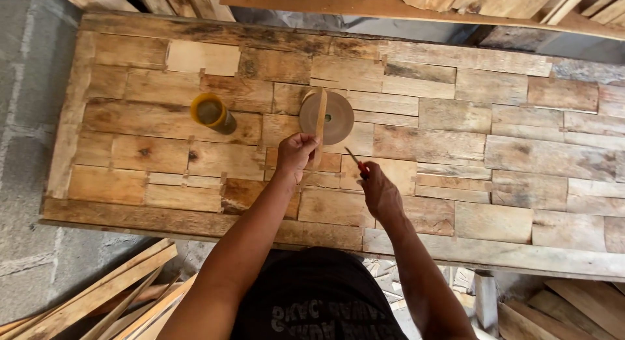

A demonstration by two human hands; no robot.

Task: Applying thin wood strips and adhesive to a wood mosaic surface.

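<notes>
The left hand (pixel 296 154) is closed around the free end of a thin, pale-brown strip (pixel 320 122), probably wood veneer edging, pulled up off a flat roll (pixel 327 117) that lies on its side on the patchwork wooden panel (pixel 456 151). The strip stands nearly vertical across the face of the roll, pinched between thumb and fingers near its lower end.

The right hand (pixel 379 191) is curled shut on a small tool with a red handle (pixel 357 164), likely a utility knife, though the blade is too small to make out. Its tip points up and left toward the strip, close to it but apart from it.

Judging by how it holds a gentle curve and stands on its own, the strip looks light, thin and springy: stiff along its length, easy to bend across the face, and liable to crease or split along the grain if folded sharply. A pinch on both flat faces, close to where any cut falls, seems the safest hold. The roll itself looks light and could slide or unwind when the end is tugged.

1 yellow-rimmed cylindrical container (pixel 212 113) lies tilted on the panel to the left, well apart from both hands. Loose timber offcuts (pixel 111 301) lie on the floor below the panel's near edge.
</notes>
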